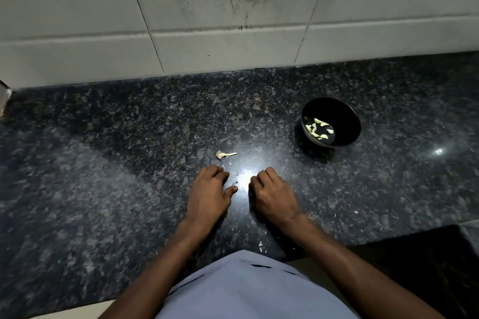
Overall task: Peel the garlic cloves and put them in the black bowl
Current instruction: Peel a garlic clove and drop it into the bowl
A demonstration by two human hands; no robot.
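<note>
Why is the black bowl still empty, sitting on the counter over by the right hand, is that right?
Not quite. The black bowl is not empty: the head view shows several peeled garlic cloves lying in it. It does sit on the counter, over by the right hand.

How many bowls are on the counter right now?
1. The black bowl sits on the granite counter, ahead and right of the right hand, with peeled cloves inside. None hidden, as far as visible.
</note>
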